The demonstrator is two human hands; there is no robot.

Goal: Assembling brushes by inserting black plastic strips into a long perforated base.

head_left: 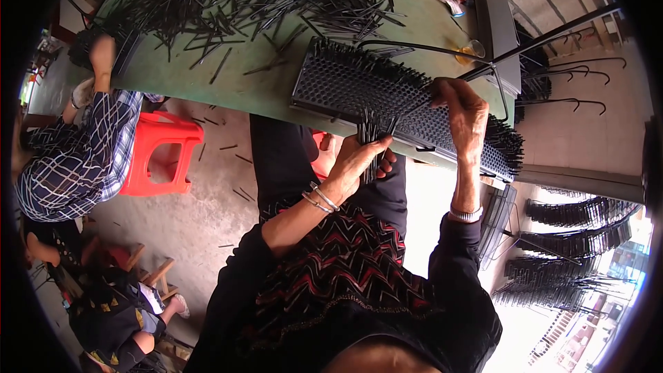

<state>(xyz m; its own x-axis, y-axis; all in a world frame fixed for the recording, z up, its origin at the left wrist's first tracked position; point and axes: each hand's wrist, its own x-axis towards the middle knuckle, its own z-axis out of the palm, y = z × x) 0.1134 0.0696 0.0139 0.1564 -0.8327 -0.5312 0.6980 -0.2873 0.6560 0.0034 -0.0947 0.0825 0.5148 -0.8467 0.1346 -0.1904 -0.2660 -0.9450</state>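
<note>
My left hand (351, 164) is closed around a bundle of thin black sticks (368, 126), which stand up past the thumb in front of the table edge. A long dark tray (331, 90), pierced with rows of small holes, lies tilted along that edge. Many short black sticks (376, 62) stand in its far rows, and more at its right end. Over the tray, my right hand (464, 107) is closed in a pinch, with what looks like one thin black stick between the fingertips. The exact grip is partly hidden by the fingers.
Loose black sticks (214, 0) lie heaped across the green table (166, 72). A metal rod frame (494, 65) crosses at the right, near a small amber cup (472, 50). A red stool (162, 152) and a person in a checked shirt (76, 159) are at the left. Racks of black pieces (580, 242) stand right.
</note>
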